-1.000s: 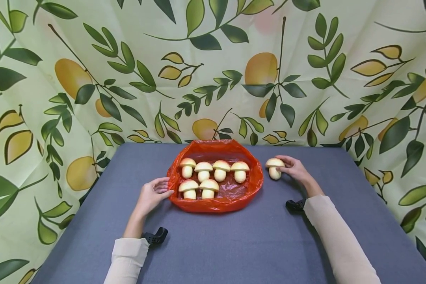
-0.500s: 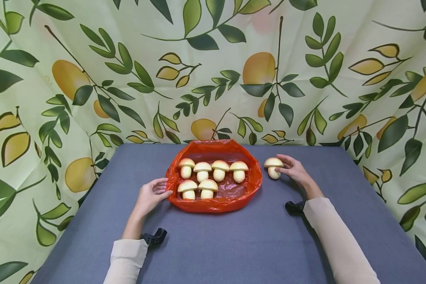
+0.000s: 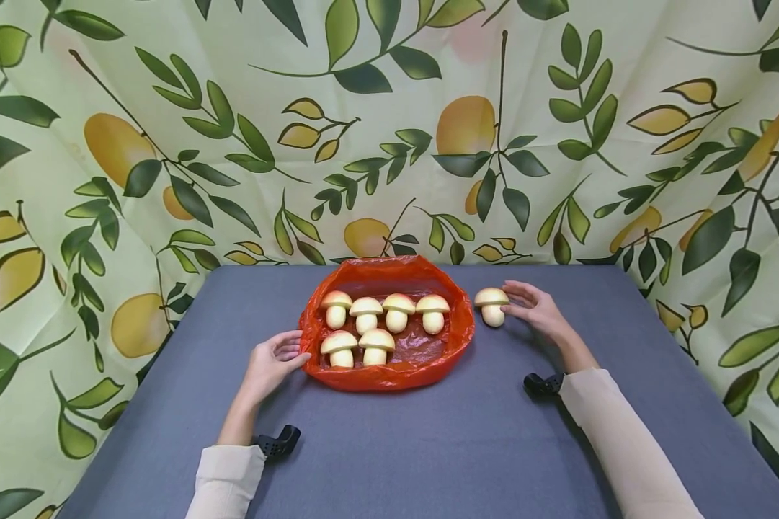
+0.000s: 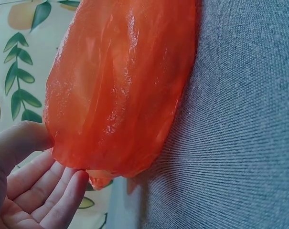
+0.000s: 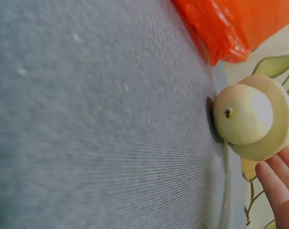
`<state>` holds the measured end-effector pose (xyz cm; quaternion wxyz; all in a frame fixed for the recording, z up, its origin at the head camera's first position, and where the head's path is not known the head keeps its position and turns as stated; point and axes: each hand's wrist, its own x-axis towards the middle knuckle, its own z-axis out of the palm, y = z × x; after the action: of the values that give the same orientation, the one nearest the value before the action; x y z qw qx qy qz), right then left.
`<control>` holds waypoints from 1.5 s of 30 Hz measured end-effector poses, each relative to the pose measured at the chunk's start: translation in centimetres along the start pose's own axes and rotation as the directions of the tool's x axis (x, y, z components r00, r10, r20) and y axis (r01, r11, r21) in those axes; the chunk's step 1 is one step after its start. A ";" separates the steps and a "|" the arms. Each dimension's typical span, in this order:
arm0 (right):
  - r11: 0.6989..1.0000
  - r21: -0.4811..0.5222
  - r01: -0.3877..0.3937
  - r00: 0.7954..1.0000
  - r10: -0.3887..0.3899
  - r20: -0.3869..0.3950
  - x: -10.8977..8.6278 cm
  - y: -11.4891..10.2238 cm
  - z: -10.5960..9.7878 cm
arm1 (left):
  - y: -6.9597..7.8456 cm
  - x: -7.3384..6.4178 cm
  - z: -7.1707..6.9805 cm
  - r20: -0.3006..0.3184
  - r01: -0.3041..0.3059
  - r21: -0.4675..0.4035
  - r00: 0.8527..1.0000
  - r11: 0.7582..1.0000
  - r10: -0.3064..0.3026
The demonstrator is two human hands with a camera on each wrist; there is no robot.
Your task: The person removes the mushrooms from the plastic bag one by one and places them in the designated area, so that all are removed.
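A red plastic bag (image 3: 386, 382), its rim folded back and mouth wide, holds several pale mushrooms (image 3: 376, 346) with red-tinged caps, in two rows. At the bag's left side is my left hand (image 3: 269, 366); its fingertips touch the outside, and some tips are hidden behind the plastic in the left wrist view. Another mushroom (image 3: 491, 306) stands upright on the table, right of the bag. Beside it is my right hand (image 3: 540, 311), fingers extended at the cap's edge. The right wrist view shows a dark spot under that mushroom's stem (image 5: 240, 114) and fingers (image 5: 273, 183) against the cap.
A grey cloth covers the table (image 3: 389, 454). Behind it hangs a curtain (image 3: 389, 130) printed with leaves and yellow fruit. Black wrist devices (image 3: 279, 442) sit at both cuffs. The bag's front row lies to the left, with bare red plastic (image 3: 424, 351) at its right.
My right hand has drawn slightly right from the lone mushroom; its thumb overlaps the stem less than before. The left hand stays at the bag. The head view has shifted a little.
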<state>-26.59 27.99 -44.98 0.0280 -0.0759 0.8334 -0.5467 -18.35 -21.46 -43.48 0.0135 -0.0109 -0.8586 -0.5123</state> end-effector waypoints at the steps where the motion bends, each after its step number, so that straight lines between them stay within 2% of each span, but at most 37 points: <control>1: 1.000 -0.007 -0.003 1.000 0.003 -0.002 -0.1 -0.1 0.1 | 0.0 0.0 0.0 0.000 -0.001 0.001 1.000 1.000 0.001; 7: 1.000 -0.021 -0.001 1.000 0.001 -0.013 -0.4 -0.6 0.4 | 0.0 0.0 0.0 -0.013 -0.020 0.013 1.000 1.000 0.020; 13: 0.999 -0.037 -0.005 0.998 0.003 -0.056 -1.4 -1.0 0.1 | -0.1 0.1 0.3 -0.008 -0.038 0.006 0.999 0.999 0.038; 20: 0.998 -0.036 0.043 0.996 -0.046 -0.078 -2.9 -2.4 0.1 | -0.1 0.0 0.4 -0.016 -0.037 0.001 0.999 0.999 0.037; 27: 0.990 0.055 0.128 0.988 -0.122 -0.094 -4.0 -3.3 0.9 | -0.1 0.1 0.5 -0.020 -0.034 0.000 0.999 0.999 0.034; 36: 0.949 0.194 0.247 0.969 -0.239 -0.062 -5.1 -4.7 2.4 | -0.2 0.1 0.5 -0.018 -0.032 -0.008 0.999 0.999 0.032; 39: 0.940 0.222 0.257 0.966 -0.253 -0.047 -5.3 -5.1 3.0 | -0.2 0.0 0.5 -0.022 -0.030 -0.010 0.999 1.000 0.030; 45: 0.950 0.196 0.244 0.969 -0.247 -0.010 -5.8 -6.1 4.5 | -0.1 0.0 0.3 -0.021 -0.044 -0.002 0.999 0.999 0.044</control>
<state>-19.68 22.48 -41.38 -0.0267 -0.1800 0.7595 -0.6245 -18.39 -21.21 -43.73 0.0338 -0.0246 -0.8574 -0.5130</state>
